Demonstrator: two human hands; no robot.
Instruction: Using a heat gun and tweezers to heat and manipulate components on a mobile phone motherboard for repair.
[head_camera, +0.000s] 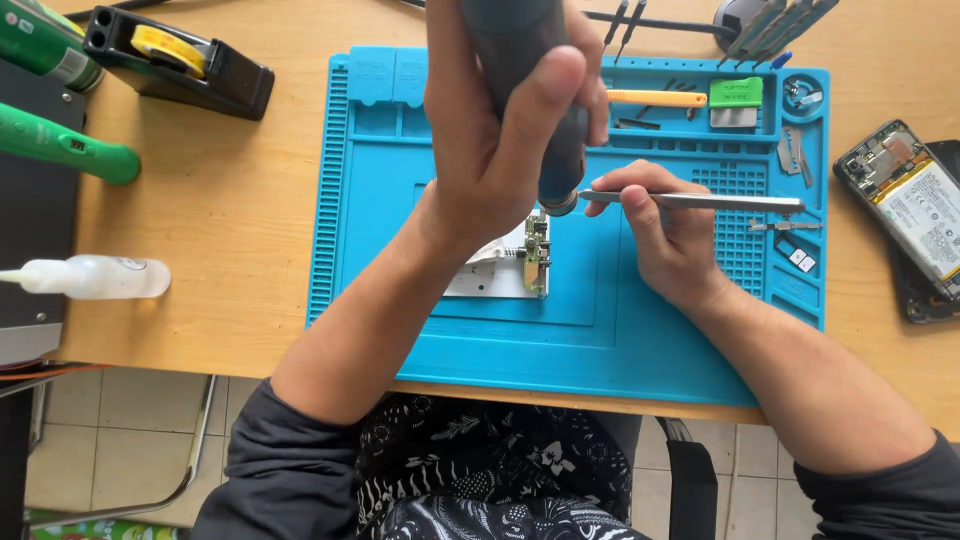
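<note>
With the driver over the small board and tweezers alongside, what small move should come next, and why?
Probably lower the driver straight onto the board. The left hand holds its tip just above the board's top edge, and the right hand holds the tweezers beside the tip, so both tools look lined up there.

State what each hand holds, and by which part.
Left hand: grip wrapped around the barrel of a dark grey cylindrical power tool, nozzle down. Right hand: pinches slim silver metal tweezers near their tip end.

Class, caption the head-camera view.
Left hand holds a grey tool over a circuit board; right hand steadies tweezers.
</note>
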